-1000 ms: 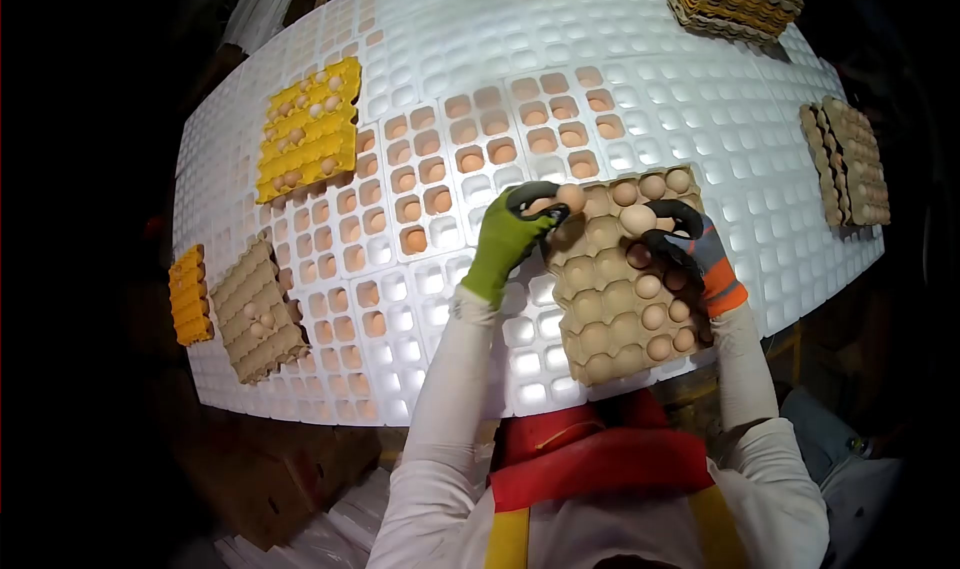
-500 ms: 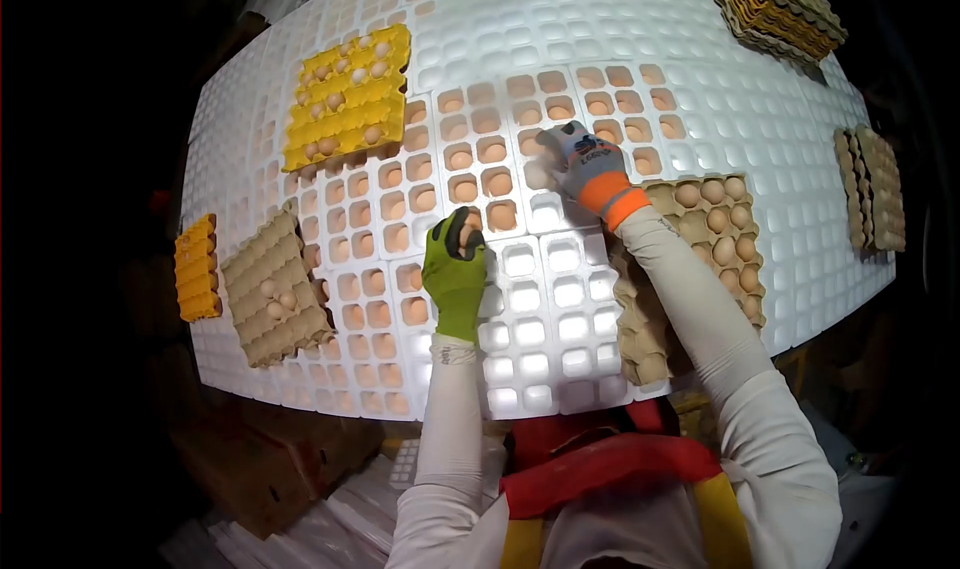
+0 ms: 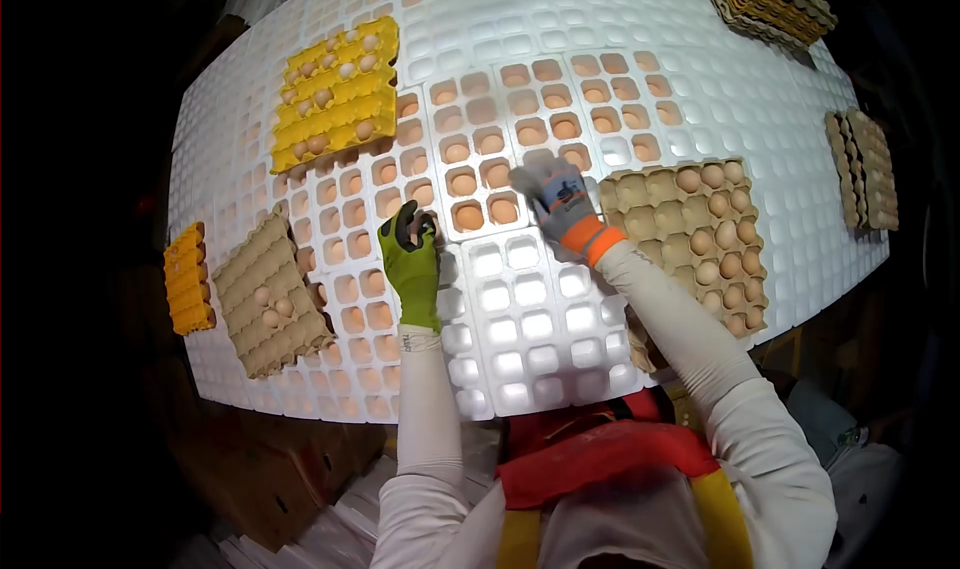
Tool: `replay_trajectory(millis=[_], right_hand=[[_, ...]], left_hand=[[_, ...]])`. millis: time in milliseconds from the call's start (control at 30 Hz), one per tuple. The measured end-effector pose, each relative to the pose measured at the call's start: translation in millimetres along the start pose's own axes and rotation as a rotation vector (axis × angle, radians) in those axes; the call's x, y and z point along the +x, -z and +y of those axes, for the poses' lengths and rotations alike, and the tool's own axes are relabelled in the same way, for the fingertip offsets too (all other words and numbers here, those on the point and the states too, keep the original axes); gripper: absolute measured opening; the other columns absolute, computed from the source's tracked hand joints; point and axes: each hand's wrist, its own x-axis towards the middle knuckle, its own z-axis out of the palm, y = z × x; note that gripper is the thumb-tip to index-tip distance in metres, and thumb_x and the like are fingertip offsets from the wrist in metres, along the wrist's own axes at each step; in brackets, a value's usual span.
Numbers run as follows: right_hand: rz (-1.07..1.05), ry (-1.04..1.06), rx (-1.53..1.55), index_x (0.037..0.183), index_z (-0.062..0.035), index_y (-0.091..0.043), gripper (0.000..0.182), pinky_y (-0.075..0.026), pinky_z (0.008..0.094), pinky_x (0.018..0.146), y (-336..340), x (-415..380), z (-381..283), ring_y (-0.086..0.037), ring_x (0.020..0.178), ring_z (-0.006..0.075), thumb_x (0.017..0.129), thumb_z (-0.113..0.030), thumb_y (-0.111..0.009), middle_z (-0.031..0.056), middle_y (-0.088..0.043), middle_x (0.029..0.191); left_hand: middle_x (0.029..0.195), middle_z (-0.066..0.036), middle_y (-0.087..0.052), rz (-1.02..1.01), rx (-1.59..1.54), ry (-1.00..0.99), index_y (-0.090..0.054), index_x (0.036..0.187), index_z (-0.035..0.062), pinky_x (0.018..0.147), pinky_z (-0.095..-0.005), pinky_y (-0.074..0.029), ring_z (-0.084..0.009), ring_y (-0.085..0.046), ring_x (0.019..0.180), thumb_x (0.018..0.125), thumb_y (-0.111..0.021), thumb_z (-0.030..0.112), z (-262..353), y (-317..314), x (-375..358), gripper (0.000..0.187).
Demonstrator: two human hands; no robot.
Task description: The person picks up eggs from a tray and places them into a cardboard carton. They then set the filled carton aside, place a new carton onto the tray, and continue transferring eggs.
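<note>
Tray (image 3: 652, 215) just R of R hand (image 3: 560, 201), well apart from curled L hand (image 3: 411, 259); can't tell if either's pinching.

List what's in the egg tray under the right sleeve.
The pulp egg tray holds eggs, mostly at right; upper-left cups are bare. The right sleeve hides some cups, contents unseen.

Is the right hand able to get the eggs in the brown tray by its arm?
Probably yes. The right hand is just beside the brown tray, and nothing seems to cover the eggs there; the sleeve crosses only the tray's near left part.
</note>
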Motion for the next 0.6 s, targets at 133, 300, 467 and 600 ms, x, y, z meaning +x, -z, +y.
replay_trajectory(millis=[133, 300, 467, 600], right_hand=[[0.394, -0.031, 0.456, 0.118, -0.0076, -0.064, 0.025, -0.046, 0.0435, 0.094, 4.1, -13.6, -1.2, -0.057, 0.106, 0.0338, 0.094, -0.010, -0.058, 0.0144, -0.061, 0.112], [0.488, -0.210, 0.669, 0.115, -0.0035, -0.068, 0.023, -0.051, 0.0301, 0.083, 128.9, -91.1, 13.9, -0.063, 0.098, 0.0183, 0.094, 0.001, -0.061, 0.0076, -0.065, 0.106], [0.551, -0.570, 0.186, 0.108, -0.0054, -0.071, 0.020, -0.053, 0.0318, 0.078, 230.6, -232.2, 73.4, -0.066, 0.090, 0.0198, 0.089, -0.004, -0.067, 0.0074, -0.066, 0.101], [0.006, -0.557, -0.197, 0.105, -0.0174, -0.073, 0.025, -0.052, 0.0387, 0.085, 242.6, -290.6, 77.1, -0.065, 0.095, 0.0269, 0.081, -0.023, -0.074, 0.0075, -0.066, 0.102]], left_hand=[[0.110, -0.004, -0.059, -0.248, -0.879, 0.200, -0.056, 0.134, 0.0047, 0.089, -0.0307, -0.049, -0.0148, -0.057, 0.102, 0.090, -0.061, 0.007, 1.5, -13.0, -29.1, 0.044], [0.130, -0.015, -0.058, -0.122, 0.319, -0.551, -0.062, 0.127, 0.0075, 0.101, -0.0489, -0.040, -0.0381, -0.052, 0.119, 0.076, -0.059, 0.001, 20.2, -47.9, -72.9, 0.052], [0.128, -0.015, -0.059, -0.156, -0.091, -0.414, -0.064, 0.124, 0.0000, 0.101, -0.0424, -0.044, -0.0336, -0.054, 0.119, 0.084, -0.054, 0.002, 50.9, -49.7, -82.7, 0.041], [0.115, -0.013, -0.067, -0.503, -0.280, -0.519, -0.067, 0.116, 0.0005, 0.093, -0.0370, -0.051, -0.0304, -0.064, 0.105, 0.084, -0.062, -0.004, 129.4, -89.6, -112.3, 0.033]])
